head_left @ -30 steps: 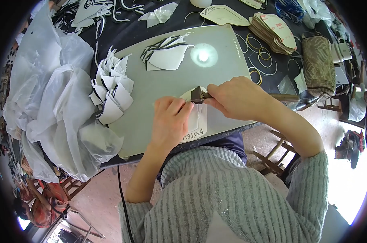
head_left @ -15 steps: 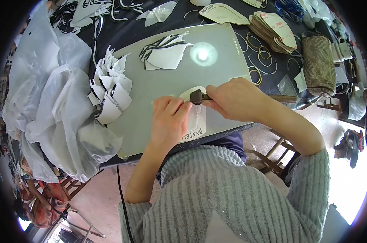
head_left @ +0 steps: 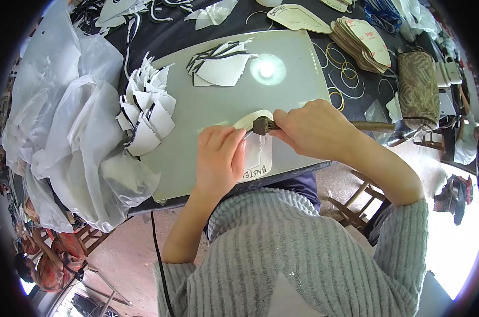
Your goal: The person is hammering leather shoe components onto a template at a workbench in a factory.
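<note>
My right hand (head_left: 317, 127) is closed around the wooden handle of a hammer (head_left: 374, 127), close behind its dark, blocky head (head_left: 261, 126). Thumb and fingers of my left hand (head_left: 218, 156) are pinched together beside the hammer head. A thin dark sliver shows at those fingertips; what it belongs to is hidden. Under both hands lies a cream, lettered pattern board (head_left: 260, 156), near the front edge of a smooth grey work slab (head_left: 207, 119). My left hand covers part of the board's left side.
White dark-edged pieces (head_left: 152, 124) are heaped on the slab's left, and a smaller stack (head_left: 221, 68) sits farther back. Big plastic bags (head_left: 86, 127) bulge at left. Stacked pattern boards (head_left: 361, 42), loose cord rings (head_left: 345, 74) and a patterned roll (head_left: 418, 87) lie at right.
The left fingertips have drawn slightly left, away from the hammer head, baring the thin dark sliver. The hammer head sits a little farther right. Both grips look the same.
</note>
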`<state>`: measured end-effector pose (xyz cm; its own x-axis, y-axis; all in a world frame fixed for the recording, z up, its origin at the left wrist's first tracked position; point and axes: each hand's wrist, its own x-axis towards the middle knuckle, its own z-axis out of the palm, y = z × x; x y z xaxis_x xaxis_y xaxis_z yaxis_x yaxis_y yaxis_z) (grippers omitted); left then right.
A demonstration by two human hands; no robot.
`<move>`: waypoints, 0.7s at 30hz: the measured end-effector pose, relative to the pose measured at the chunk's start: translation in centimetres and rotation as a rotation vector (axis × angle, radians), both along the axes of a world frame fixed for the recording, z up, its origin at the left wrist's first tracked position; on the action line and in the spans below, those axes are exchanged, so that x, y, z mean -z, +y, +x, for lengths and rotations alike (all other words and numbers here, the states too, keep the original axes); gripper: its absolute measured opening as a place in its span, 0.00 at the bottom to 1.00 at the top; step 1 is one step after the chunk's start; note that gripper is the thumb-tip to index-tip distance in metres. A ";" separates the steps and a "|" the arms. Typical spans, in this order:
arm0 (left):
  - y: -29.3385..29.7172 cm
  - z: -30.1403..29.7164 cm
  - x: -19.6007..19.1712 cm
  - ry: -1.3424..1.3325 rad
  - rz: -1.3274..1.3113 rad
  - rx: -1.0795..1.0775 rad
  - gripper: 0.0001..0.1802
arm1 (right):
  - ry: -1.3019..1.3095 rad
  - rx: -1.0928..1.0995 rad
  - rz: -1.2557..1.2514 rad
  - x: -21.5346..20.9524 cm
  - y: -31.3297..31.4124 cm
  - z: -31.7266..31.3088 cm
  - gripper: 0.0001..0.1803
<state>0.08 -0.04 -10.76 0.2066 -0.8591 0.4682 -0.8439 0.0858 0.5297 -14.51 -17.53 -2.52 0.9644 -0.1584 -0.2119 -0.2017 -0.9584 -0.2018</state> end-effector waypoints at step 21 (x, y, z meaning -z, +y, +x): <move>0.2 -1.1 0.2 -0.119 0.012 -0.061 0.14 | 0.037 0.104 0.079 -0.5 0.6 -0.2 0.21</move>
